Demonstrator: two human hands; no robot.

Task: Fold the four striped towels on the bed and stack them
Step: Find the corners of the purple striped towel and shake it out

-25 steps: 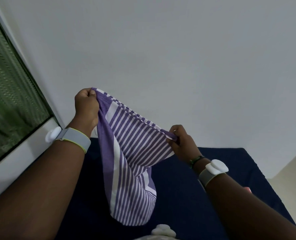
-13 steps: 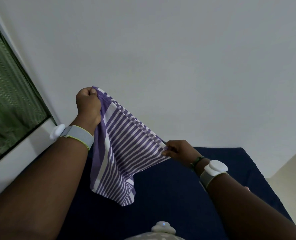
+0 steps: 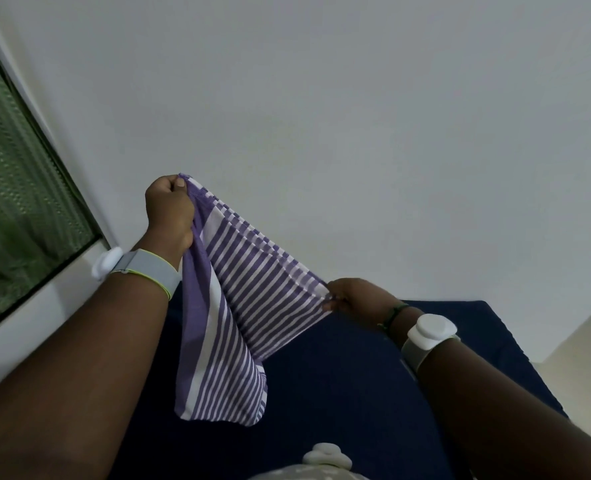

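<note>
A pale wall (image 3: 356, 116) fills most of the view, with a green-curtained window (image 3: 17, 174) at the left edge. Below lies the bed (image 3: 339, 393), covered in dark navy, and no other towels show on the part in view.

Held in the air above the bed is one purple-and-white striped towel (image 3: 238, 306), apparently doubled over, its top edge stretched between both hands and its lower part hanging free toward the mattress without touching it.

The left hand (image 3: 169, 209) is raised high, its fingers curled tight round one upper corner. The right hand (image 3: 356, 299) sits lower and pinches the other end of the top edge between thumb and fingertips. Each wrist carries a grey band with a white puck, on the left (image 3: 138, 271) and on the right (image 3: 429, 332).

The risk, as I judge it, lies in that lighter right-hand pinch: if it holds only one layer, the layers could slide apart and the fold go skewed. The uneven height of the hands may also leave the hanging edges misaligned once the towel is laid down.
</note>
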